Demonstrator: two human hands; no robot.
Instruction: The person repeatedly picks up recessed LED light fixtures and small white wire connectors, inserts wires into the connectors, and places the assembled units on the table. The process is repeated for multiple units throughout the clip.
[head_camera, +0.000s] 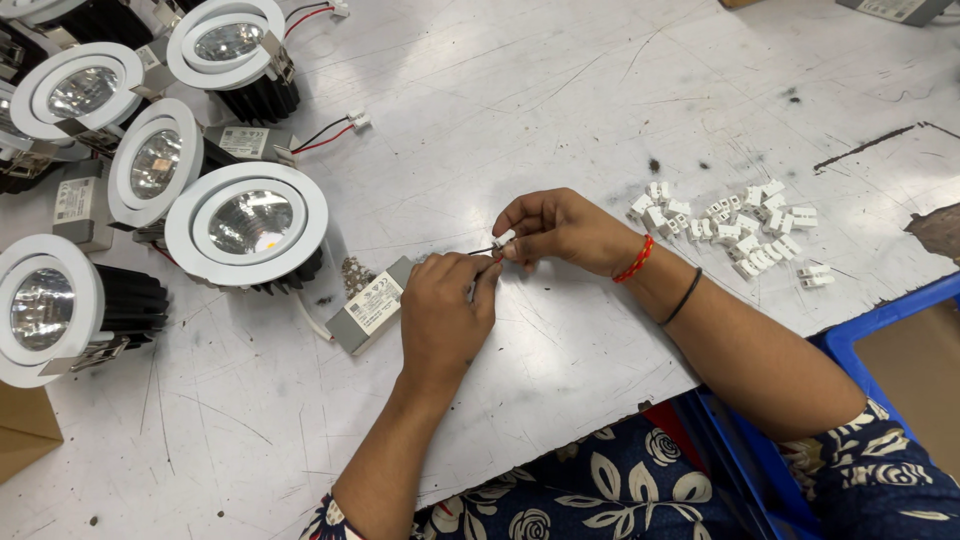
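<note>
Right then, the two hands met in the middle of the scratched grey table (600, 90). The right hand (565, 228) pinched a small white connector (505, 238) between its thumb and first fingers, so those fingers were shut on it. The left hand (445, 315) pinched the thin wires (483, 250), and its fingers were closed around them too. The connector sat just off the tips of the left fingers, up and to the right of them, touching or nearly touching the wire ends; I could not tell which. The wires ran in a line from the left fingertips toward the connector. Both hands were about as near to it as each other.

A grey driver box (370, 308) lay just left of the left fingers. A pile of white connectors (735, 225) lay well to the right of the right fingers. Round white lamps (245, 222) sat far to the left.
</note>
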